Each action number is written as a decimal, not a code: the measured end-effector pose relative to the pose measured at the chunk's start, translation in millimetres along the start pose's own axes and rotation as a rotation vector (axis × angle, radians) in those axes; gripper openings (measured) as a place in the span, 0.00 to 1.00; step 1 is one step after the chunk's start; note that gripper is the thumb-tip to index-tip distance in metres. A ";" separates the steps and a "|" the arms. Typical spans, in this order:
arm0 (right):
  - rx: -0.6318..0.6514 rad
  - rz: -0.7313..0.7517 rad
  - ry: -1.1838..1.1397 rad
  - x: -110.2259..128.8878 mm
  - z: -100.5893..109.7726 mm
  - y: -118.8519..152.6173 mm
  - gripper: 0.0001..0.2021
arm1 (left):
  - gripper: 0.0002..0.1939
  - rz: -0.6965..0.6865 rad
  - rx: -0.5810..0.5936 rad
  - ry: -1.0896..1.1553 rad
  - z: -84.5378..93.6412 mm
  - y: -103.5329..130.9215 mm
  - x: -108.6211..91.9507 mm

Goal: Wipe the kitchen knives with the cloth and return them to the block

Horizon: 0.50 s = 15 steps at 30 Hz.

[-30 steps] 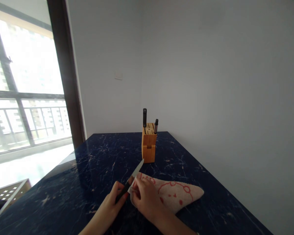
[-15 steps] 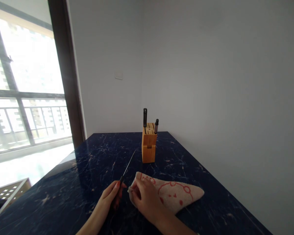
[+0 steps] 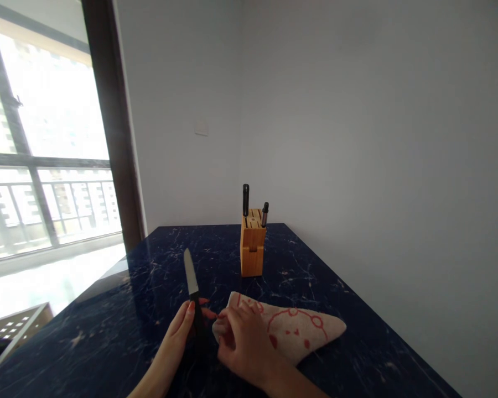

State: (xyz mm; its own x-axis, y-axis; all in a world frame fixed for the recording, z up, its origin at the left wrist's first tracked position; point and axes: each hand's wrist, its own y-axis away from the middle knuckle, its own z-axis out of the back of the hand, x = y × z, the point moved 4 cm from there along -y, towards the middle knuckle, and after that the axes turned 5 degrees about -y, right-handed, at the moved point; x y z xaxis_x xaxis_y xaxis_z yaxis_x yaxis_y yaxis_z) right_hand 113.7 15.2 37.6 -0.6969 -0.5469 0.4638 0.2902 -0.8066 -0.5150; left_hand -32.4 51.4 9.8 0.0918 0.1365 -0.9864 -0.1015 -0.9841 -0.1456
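My left hand (image 3: 186, 323) is closed on the black handle of a knife (image 3: 191, 272), whose blade points up and away with its flat side showing. Just to the right, my right hand (image 3: 243, 337) pinches the left end of a pale cloth (image 3: 301, 330) with red drawings; the cloth lies folded on the dark table. Beyond the hands stands a wooden knife block (image 3: 252, 251), upright, holding a black-handled knife (image 3: 245, 200) and a second item with a black and silver handle (image 3: 265, 214).
The dark blue marbled table (image 3: 166, 249) reaches back to the grey walls. At the lower left is a pale crate with square holes (image 3: 19, 330). A large window (image 3: 53, 110) is on the left.
The knife in my left hand has turned from edge-on to flat-side view, and its tip has swung left. My right hand has shifted slightly, still on the cloth.
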 end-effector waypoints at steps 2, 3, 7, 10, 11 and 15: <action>-0.031 -0.001 -0.003 1.8 -1.0 1.2 0.13 | 0.20 -0.020 -0.012 0.000 1.2 -0.4 0.4; -0.046 -0.005 -0.006 1.7 -2.0 1.7 0.14 | 0.20 -0.036 -0.005 -0.011 0.9 -0.5 0.5; -0.027 -0.039 -0.014 -2.4 -6.7 2.1 0.12 | 0.20 -0.073 0.075 -0.106 -4.6 1.1 2.3; 0.000 -0.039 0.005 -4.1 -6.9 0.7 0.07 | 0.21 -0.066 0.137 -0.142 -8.9 2.9 3.0; 0.001 -0.033 0.009 -4.2 -6.5 0.2 0.06 | 0.21 -0.071 0.156 -0.151 -9.7 3.1 2.6; -0.009 -0.023 0.017 -7.7 -5.8 -0.7 0.09 | 0.20 -0.093 0.160 -0.200 -6.6 -0.1 1.4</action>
State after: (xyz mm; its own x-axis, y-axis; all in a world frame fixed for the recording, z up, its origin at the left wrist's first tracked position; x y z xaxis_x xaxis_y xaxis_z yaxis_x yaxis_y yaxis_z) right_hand 115.0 21.3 30.3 -0.7145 -0.5244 0.4631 0.2683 -0.8167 -0.5109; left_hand -25.8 50.9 8.9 -0.0875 0.2611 -0.9613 -0.2588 -0.9379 -0.2312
